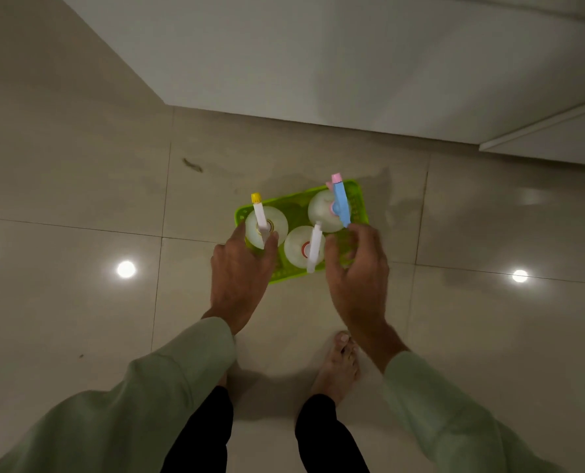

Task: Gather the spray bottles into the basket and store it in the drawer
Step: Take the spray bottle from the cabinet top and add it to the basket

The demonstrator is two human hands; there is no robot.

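Head view, looking straight down at a shiny tiled floor (79, 199). Green basket (359, 199) sitting on the floor, just in front of two bare feet. Three spray bottles standing up inside it. Bottle with the yellow tip (267, 225) at the left end. Bottle with the white sprayer (301, 247) in the middle, near the front edge. Bottle with the blue and pink sprayer (326, 208) at the right end, toward the back. Left hand (239, 271) low over the left end of the basket, fingers spread a little and curled, thumb and first finger right beside the yellow-tip bottle. Cannot tell if touching or holding. Right hand (359, 274) over the right end, fingers curled and a bit blurry, close to the basket rim and the blue sprayer. Cannot tell if gripping anything. Pale green sleeves (181, 363) on both arms, dark trousers below. White cupboard front (318, 63) behind the basket, with a lighter panel (557, 131) sticking out at the right edge.
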